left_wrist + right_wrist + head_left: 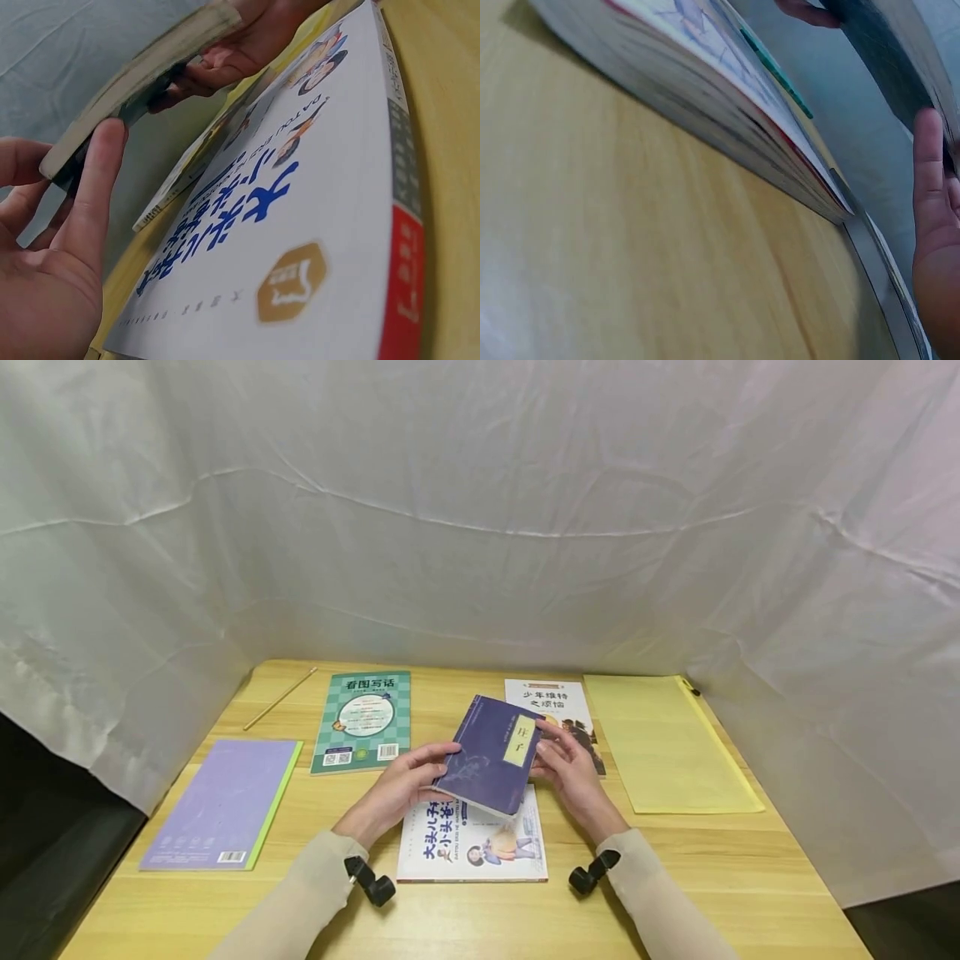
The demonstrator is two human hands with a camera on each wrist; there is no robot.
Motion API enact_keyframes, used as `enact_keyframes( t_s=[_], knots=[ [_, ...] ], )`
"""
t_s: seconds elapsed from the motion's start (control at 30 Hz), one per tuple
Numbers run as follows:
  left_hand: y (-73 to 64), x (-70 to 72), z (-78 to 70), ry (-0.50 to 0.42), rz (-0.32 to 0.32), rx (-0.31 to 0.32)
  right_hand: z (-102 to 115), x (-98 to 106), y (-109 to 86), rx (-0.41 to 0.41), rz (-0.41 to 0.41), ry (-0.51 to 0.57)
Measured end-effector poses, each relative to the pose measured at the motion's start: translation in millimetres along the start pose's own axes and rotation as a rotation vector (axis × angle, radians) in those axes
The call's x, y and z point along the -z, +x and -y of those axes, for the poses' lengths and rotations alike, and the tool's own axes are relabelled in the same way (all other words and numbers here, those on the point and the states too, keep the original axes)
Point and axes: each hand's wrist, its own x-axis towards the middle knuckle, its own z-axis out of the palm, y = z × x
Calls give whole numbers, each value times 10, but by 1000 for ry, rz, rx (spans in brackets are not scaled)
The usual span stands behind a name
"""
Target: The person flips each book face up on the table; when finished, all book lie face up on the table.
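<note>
Both hands hold a dark blue book (487, 756) with a yellow title label, tilted in the air over the middle of the table. My left hand (401, 787) grips its left edge, thumb on one cover and fingers on the other; the left wrist view shows this book (135, 82) edge-on, its pages closed. On the right edge, my right hand (572, 772) pinches the book near the label. Beneath it lies a white picture book (480, 852) with blue lettering, its upper part hidden by the blue book. Just behind the right hand is another white book (551, 695), partly covered.
A green checkered book (363, 727) lies at the back left, with a thin wooden stick (281, 699) beside it. Nearer on the left is a purple notebook (221, 806). A yellow zip pouch (671, 747) lies at the right. Grey-white cloth (480, 527) hangs behind the wooden table.
</note>
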Motion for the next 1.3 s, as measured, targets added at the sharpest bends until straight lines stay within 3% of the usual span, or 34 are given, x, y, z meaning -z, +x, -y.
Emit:
enact_keyframes(
  t_s=[0.17,0.4,0.6,0.73,0.9,1.1,1.3],
  knots=[
    [1,-26,-1,11,17,8,-18,0,-9,-2,6,-36],
    [21,-42,9,22,32,18,-20,-25,-16,-37,112,-107],
    [14,-37,10,5,37,21,3,-52,-11,-56,43,-130],
    [13,-31,21,4,33,16,9,-59,-13,-83,42,-145],
    [30,-36,37,-11,-15,20,28,-78,-19,-130,67,-177],
    [67,-46,29,-35,-142,9,59,-132,16,-148,100,-237],
    [130,-68,3,-88,-248,-34,23,-249,143,-159,36,-256]
  ],
)
